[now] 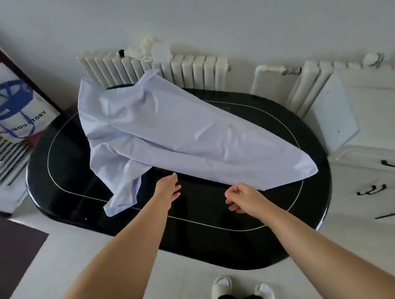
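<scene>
A pale blue cloth [169, 132], thin, smooth and creased, is spread over a glossy black oval table [206, 238] that is edged with a fine white line. The cloth is tapered. Its broad end is bunched at the table's far-left edge, and its long axis is laid diagonally, ending in a point near the right edge. A crumpled flap is trailed toward the near-left edge.

The left hand [169, 190] is held with fingers straight and relaxed at the cloth's near edge; whether it touches cannot be told. The right hand [240, 198] is curled in on itself with nothing pinched, just beside the cloth's near-right corner.

A white bag [13, 106] with blue straps is stood off the left edge, its contents hidden. A ribbed white radiator [189, 71] is seen behind the far edge, with pale rags [150, 48] heaped on top.
</scene>
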Demonstrator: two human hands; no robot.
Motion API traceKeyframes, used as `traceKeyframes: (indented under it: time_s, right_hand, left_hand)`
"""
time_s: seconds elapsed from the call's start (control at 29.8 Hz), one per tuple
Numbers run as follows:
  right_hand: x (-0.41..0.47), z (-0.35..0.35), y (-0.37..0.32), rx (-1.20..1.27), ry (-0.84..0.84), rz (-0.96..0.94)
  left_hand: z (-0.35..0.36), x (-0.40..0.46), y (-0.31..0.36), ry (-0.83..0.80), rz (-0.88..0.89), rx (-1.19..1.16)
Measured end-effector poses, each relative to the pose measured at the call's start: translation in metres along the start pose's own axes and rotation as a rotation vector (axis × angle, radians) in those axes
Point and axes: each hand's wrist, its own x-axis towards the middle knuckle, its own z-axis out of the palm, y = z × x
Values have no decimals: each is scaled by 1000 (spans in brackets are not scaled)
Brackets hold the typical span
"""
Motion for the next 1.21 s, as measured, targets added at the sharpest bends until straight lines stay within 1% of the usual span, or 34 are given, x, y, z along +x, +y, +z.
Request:
traceKeyframes:
  time_s: [0.1, 0.2, 0.3, 0.37, 0.44, 0.5, 0.6, 0.74, 0.8, 0.91, 0.94, 0.97, 1.07, 1.21]
  right_hand:
    - [8, 9, 8, -8, -24, 81]
    - [10, 10, 17, 105, -22, 161]
    - [10, 5, 25, 390, 7, 247]
    - [11, 3, 29, 604, 34, 308]
    - [11, 2, 29, 733, 60, 349]
    - [13, 4, 30, 779, 75, 373]
    - [14, 8, 31, 779, 94, 412]
    - [14, 10, 33, 793, 83, 429]
    - [14, 11, 34, 790, 76, 428]
    - [12, 9, 36, 797, 80, 425]
    - [11, 9, 37, 816, 85, 424]
    - [11, 8, 37, 854, 93, 422]
    - [11, 10, 37, 1010, 116, 401]
    - [14, 18, 25, 1182, 76, 355]
  left_hand:
    - [14, 28, 6, 14, 35, -47]
    - [28, 50, 6, 27, 19, -158]
    - [40, 64, -1, 48, 15, -135]
    - [45, 66, -6, 29, -24, -177]
    - [46, 69, -8, 5, -68, -234]
    - [47, 72, -9, -51, -90, -299]
    - [51, 73, -10, -107, -108, -352]
    - [55, 75, -6, -118, -91, -473]
    - [55, 73, -3, -63, -88, -536]
    - [62, 61, -1, 139, -27, -556]
    - [66, 53, 0, 173, 9, -553]
    - [70, 45, 0, 174, 39, -554]
    - [80, 8, -3, 112, 56, -593]
    - [86, -46, -23, -21, 24, -669]
